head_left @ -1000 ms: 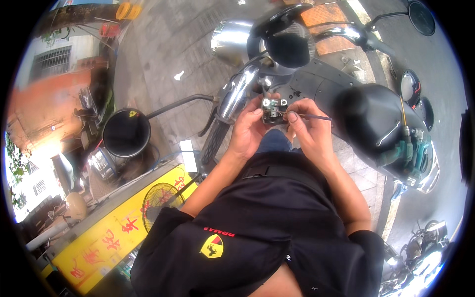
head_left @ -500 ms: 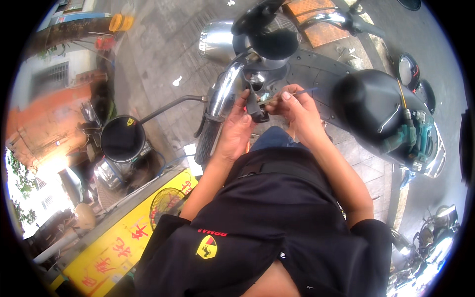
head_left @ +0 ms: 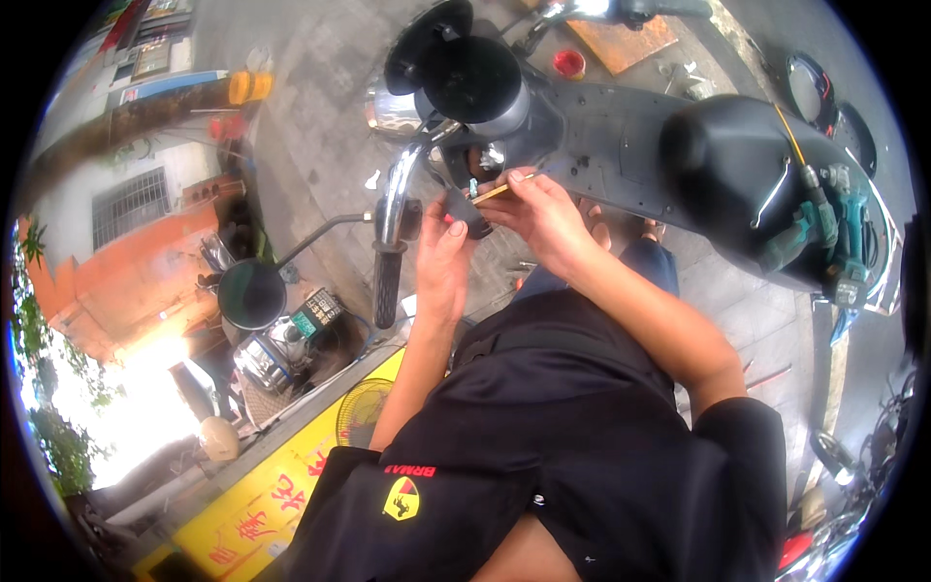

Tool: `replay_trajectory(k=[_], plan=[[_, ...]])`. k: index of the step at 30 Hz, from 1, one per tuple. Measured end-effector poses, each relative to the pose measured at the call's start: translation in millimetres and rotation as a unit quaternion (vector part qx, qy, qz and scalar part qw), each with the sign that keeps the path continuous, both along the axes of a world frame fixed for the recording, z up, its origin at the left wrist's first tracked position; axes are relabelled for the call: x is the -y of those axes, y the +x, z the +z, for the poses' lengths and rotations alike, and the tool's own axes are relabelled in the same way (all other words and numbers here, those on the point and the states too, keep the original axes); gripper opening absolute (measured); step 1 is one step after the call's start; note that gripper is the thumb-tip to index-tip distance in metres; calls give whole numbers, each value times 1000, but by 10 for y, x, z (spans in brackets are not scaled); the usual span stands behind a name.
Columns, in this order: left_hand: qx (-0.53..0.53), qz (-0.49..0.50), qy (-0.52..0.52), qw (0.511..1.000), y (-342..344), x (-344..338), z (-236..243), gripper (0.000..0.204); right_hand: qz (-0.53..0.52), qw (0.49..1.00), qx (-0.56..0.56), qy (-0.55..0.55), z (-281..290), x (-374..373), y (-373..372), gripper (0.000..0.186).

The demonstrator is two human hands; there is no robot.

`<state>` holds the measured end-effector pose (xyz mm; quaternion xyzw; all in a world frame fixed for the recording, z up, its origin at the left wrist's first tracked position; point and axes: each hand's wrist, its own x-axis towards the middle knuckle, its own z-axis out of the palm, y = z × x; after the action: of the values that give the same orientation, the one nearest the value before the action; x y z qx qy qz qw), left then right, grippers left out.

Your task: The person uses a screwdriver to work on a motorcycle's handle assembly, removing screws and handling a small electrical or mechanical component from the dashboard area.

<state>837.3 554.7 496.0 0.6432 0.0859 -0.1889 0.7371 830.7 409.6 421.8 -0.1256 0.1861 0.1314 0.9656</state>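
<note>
My left hand is closed on a dark plastic piece, with thumb and fingers at its left edge. A slim yellowish rod is pinched in my right hand, its tip at the upper edge of the dark piece. Small pale and bluish parts show beside that tip; their kind is too small to make out. Both hands are just right of the scooter's chrome handlebar and its black grip. Behind them is the open, dark front of the scooter's steering column.
The scooter's black seat carries green power tools and a bent metal rod. A round mirror juts out left of the handlebar. A fan stands by a yellow sign. A red tub sits on the pavement.
The view has shifted, so the handlebar and both hands appear farther left. The rod in my right hand has changed its angle and its yellowish length now shows. Both hands keep their hold.
</note>
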Motion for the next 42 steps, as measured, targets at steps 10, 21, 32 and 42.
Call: replay_trajectory(k=[10,21,32,42], plan=[[-83,87,-172,978,106,35,-259,30,13,968,77,-237,351,57,66,25],[-108,111,-316,936,80,43,-330,30,21,983,-3,-184,494,117,115,20],[-152,127,-406,892,97,27,-389,38,21,997,-11,-73,466,301,119,21],[-193,111,-484,846,138,-61,-407,47,-171,944,-88,-267,-224,2046,-547,31]])
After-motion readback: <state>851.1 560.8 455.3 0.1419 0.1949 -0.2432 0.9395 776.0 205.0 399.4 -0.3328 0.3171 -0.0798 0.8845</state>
